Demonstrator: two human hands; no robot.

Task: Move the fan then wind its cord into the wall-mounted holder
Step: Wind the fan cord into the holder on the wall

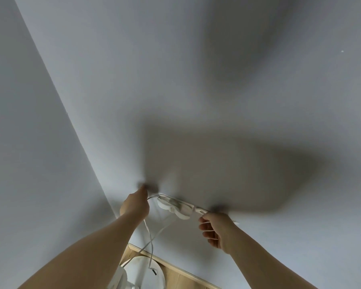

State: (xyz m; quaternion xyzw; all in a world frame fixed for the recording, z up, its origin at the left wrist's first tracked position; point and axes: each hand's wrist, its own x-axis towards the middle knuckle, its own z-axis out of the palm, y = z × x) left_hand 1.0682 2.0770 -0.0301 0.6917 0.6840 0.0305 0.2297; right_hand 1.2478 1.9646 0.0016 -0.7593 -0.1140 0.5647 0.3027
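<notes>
A white wall-mounted cord holder (172, 206) sits low on the pale wall, with loops of white cord lying across it. My left hand (134, 205) is at its left end, fingers pinched on the cord (148, 232) that hangs down toward the floor. My right hand (215, 229) is at the holder's right end, closed around cord strands and the plug end (200, 210). The white fan's round base (146, 272) stands on the floor directly below, partly hidden by my left forearm.
Two pale walls meet in a corner (71, 113) on the left. A light wooden skirting board (175, 265) and wooden floor (181, 280) run along the bottom. Shadows of my arms fall across the wall above the holder.
</notes>
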